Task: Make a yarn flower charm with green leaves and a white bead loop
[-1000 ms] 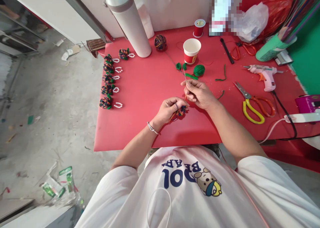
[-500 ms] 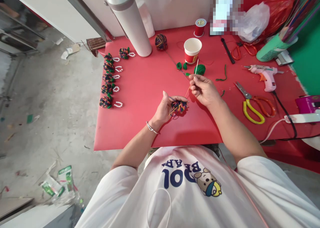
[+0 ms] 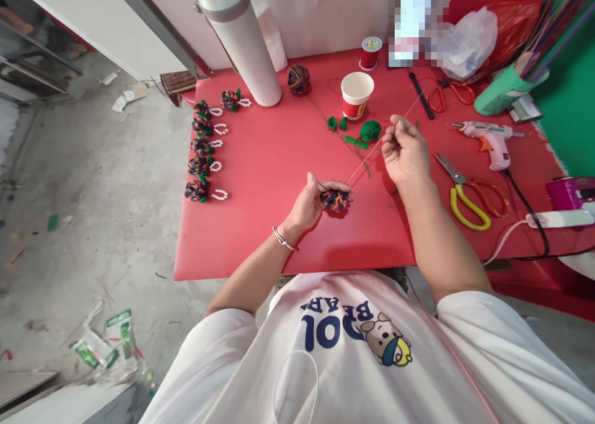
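My left hand (image 3: 309, 204) is closed on a multicoloured crocheted yarn flower (image 3: 335, 199), holding its upper edge between thumb and fingers. From the flower a thin orange yarn strand (image 3: 364, 163) runs taut up to the right. My right hand (image 3: 403, 146) is raised over the table, its fingertips pinching the far end of this strand. A slim needle (image 3: 413, 105) juts past those fingertips toward the upper right. Beneath the strand lies a green-handled crochet hook (image 3: 357, 142), next to a ball of green yarn (image 3: 370, 131).
Finished yarn flowers (image 3: 197, 188) with bead loops line the left edge of the red table (image 3: 246, 238). A tall bottle (image 3: 253, 52), a multicoloured yarn ball (image 3: 298, 79) and a paper cup (image 3: 357, 95) stand behind. Scissors (image 3: 469, 207) and a glue gun (image 3: 495, 144) lie right.
My right hand has moved up and to the right, drawing the yarn strand out longer. The needle now leans right. My left hand and the flower have barely shifted.
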`<state>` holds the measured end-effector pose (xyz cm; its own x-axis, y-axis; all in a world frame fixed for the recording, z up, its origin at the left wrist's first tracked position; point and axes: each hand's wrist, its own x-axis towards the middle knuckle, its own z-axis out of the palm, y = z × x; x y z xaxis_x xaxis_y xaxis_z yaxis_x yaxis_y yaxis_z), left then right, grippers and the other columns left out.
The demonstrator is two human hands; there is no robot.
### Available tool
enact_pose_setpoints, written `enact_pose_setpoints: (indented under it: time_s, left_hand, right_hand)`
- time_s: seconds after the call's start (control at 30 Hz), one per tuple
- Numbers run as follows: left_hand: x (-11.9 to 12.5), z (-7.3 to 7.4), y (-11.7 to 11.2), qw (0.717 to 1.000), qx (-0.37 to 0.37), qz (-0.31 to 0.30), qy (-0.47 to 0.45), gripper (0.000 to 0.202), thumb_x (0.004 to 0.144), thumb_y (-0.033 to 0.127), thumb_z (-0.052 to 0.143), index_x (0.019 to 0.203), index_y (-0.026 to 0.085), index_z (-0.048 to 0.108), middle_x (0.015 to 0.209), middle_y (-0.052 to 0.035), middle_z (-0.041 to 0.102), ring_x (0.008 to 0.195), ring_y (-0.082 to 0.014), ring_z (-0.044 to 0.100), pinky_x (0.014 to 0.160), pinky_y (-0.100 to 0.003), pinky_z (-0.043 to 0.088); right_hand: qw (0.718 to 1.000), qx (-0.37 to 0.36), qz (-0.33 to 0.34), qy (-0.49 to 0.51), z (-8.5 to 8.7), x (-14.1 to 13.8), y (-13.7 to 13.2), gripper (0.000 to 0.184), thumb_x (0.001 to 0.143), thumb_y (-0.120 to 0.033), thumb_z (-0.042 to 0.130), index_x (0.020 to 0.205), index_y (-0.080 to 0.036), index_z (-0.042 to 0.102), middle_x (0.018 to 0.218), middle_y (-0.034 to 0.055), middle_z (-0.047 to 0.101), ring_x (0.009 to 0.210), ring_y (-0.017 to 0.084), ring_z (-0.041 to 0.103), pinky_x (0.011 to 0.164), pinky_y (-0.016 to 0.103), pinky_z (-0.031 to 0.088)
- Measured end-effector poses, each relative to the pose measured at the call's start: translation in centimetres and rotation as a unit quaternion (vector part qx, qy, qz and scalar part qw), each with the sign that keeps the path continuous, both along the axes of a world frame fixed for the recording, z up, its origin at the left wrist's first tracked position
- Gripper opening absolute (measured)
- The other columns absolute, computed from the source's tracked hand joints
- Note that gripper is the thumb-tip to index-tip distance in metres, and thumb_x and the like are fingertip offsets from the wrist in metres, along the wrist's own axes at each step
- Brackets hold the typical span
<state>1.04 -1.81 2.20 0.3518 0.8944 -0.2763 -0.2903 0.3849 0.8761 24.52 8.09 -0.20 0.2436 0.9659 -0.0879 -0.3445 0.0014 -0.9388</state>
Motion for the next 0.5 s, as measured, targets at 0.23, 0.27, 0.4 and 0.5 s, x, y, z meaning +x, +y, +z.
enact_pose_setpoints:
  time_s: [0.23,0.27,0.4,0.5]
  left_hand:
    - [-0.1,0.0,-0.1,1.000,-0.009,-0.010,-0.010,0.086,0.094,0.092,0.045,0.087,0.015,0.084,0.088,-0.0147,0.081,0.084,-0.0268,0.081,0.079,-0.038,0.063]
    - [-0.1,0.0,-0.1,1.000,-0.008,-0.010,-0.011,0.086,0.094,0.091,0.045,0.087,0.015,0.084,0.088,-0.0147,0.081,0.083,-0.0266,0.081,0.079,-0.037,0.063]
    - [0.0,0.0,-0.1,1.000,-0.011,-0.009,-0.017,0.087,0.094,0.091,0.046,0.087,0.013,0.084,0.088,-0.0151,0.082,0.081,-0.0247,0.080,0.077,-0.034,0.062]
    - [0.0,-0.1,0.0,0.999,-0.033,0.002,-0.025,0.087,0.094,0.090,0.048,0.086,0.012,0.084,0.088,-0.0161,0.082,0.081,-0.0246,0.080,0.078,-0.033,0.062]
  right_hand:
    - [0.996,0.066,-0.017,-0.049,-0.8,2.4,1.5,0.027,0.101,-0.054,0.073,0.118,-0.032,0.075,0.091,-0.0001,0.074,0.086,0.015,0.077,0.059,0.021,0.057]
    - [0.997,0.064,-0.028,-0.045,-0.8,2.6,1.6,0.027,0.102,-0.053,0.072,0.118,-0.032,0.075,0.093,0.0005,0.074,0.088,0.015,0.078,0.060,0.021,0.057]
    - [0.996,0.070,-0.056,-0.027,-0.7,3.0,1.8,0.021,0.104,-0.049,0.071,0.112,-0.029,0.075,0.099,0.0014,0.076,0.094,0.014,0.078,0.066,0.021,0.062]
    - [0.994,0.060,-0.088,0.000,-0.6,2.8,1.7,0.018,0.103,-0.045,0.072,0.109,-0.028,0.075,0.102,0.0007,0.077,0.098,0.014,0.078,0.072,0.023,0.065]
